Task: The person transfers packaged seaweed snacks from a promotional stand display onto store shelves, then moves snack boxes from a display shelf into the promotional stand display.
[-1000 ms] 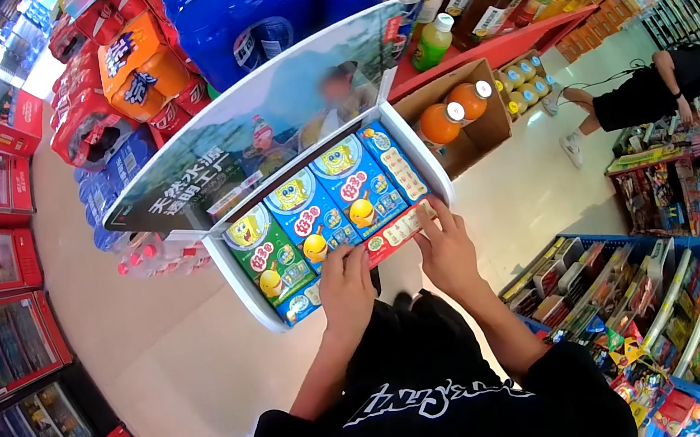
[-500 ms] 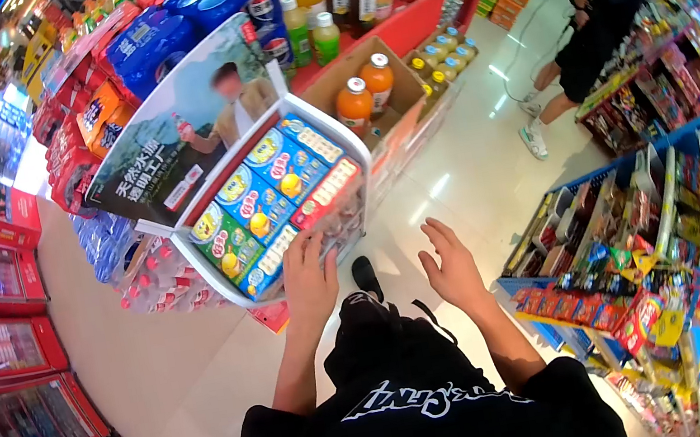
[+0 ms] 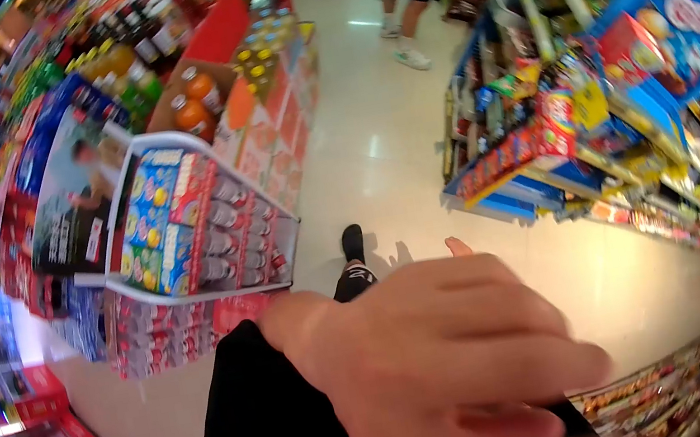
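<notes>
My left hand is large and close to the camera, its back showing and its fingers curled in. The palm side is hidden, so anything held there cannot be made out. Just past it only a fingertip of my right hand shows; the rest is covered. To the left stands a white-framed display rack with blue, green and red snack boxes on top and bottles inside. Neither hand touches the rack.
An open carton with orange bottles stands behind the rack. Snack shelves line the right side. A person's legs are at the top. My shoe is on the pale floor.
The view has turned right. Both hands have come off the snack boxes. My left hand has swung across my body, up close to the camera, and its fingers have curled, covering most of my right hand.
</notes>
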